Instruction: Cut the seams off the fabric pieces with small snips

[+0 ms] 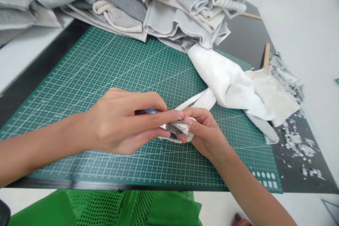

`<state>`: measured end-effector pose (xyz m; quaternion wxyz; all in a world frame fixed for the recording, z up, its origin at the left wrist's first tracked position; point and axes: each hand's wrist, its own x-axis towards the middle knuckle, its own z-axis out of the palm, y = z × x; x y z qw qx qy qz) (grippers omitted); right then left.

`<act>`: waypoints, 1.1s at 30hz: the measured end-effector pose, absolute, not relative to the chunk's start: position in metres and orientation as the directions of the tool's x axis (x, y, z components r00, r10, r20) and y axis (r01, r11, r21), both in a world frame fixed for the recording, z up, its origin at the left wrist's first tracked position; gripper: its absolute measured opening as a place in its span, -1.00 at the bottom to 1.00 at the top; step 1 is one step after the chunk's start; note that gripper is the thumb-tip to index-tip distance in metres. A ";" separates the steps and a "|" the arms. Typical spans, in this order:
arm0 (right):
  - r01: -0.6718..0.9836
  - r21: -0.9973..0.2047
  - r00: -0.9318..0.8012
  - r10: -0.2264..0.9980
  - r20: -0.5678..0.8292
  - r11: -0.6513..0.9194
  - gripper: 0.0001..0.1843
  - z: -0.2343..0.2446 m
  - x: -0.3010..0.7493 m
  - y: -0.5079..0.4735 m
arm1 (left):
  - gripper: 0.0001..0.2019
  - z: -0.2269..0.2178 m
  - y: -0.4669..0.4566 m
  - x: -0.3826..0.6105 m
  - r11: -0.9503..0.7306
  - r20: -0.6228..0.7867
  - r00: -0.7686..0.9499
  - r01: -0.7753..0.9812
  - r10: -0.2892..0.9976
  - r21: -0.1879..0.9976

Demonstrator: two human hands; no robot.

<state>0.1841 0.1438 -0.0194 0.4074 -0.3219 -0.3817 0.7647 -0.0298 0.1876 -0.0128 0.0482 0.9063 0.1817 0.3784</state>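
My left hand (124, 122) is closed around a pair of scissors (171, 126); a dark blue handle shows under the fingers and the metal blades stick out to the right. My right hand (203, 130) pinches the end of a white cloth strip (196, 101) right at the blades. The strip runs up and right into a larger piece of white fabric (225, 77). Both hands rest over the green cutting mat (106, 67).
A tall pile of grey and white folded fabric (159, 3) lies along the mat's far edge. Cloth scraps (296, 141) and a frayed offcut heap sit right of the mat on the dark table. A green mesh bag (119, 206) hangs below the near edge.
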 end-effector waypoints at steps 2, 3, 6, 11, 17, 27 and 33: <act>-0.382 -0.845 -0.459 0.870 -0.179 -0.374 -0.83 -0.019 0.184 0.144 | -0.74 -0.015 0.190 -0.031 -0.938 0.700 0.627 0.272 0.341 0.213; -0.377 -0.848 -0.456 0.871 -0.181 -0.373 -0.83 -0.019 0.184 0.143 | -0.74 -0.016 0.190 -0.032 -0.939 0.709 0.618 0.269 0.340 0.216; -0.355 -0.856 -0.450 0.871 -0.195 -0.376 -0.81 -0.019 0.183 0.144 | -0.72 -0.017 0.189 -0.033 -0.934 0.704 0.615 0.265 0.355 0.240; -0.356 -0.855 -0.464 0.866 -0.187 -0.376 -0.81 -0.019 0.184 0.144 | -0.66 -0.018 0.185 -0.035 -0.937 0.663 0.663 0.282 0.347 0.208; -0.372 -0.846 -0.470 0.864 -0.183 -0.382 -0.82 -0.018 0.184 0.144 | -0.66 -0.021 0.185 -0.037 -0.946 0.664 0.676 0.269 0.320 0.182; -0.377 -0.850 -0.481 0.862 -0.160 -0.368 -0.83 -0.019 0.184 0.144 | -0.73 -0.018 0.181 -0.035 -0.916 0.620 0.675 0.279 0.400 0.288; -0.374 -0.850 -0.479 0.862 -0.166 -0.371 -0.82 -0.019 0.184 0.145 | -0.76 -0.017 0.182 -0.034 -0.944 0.687 0.648 0.242 0.330 0.225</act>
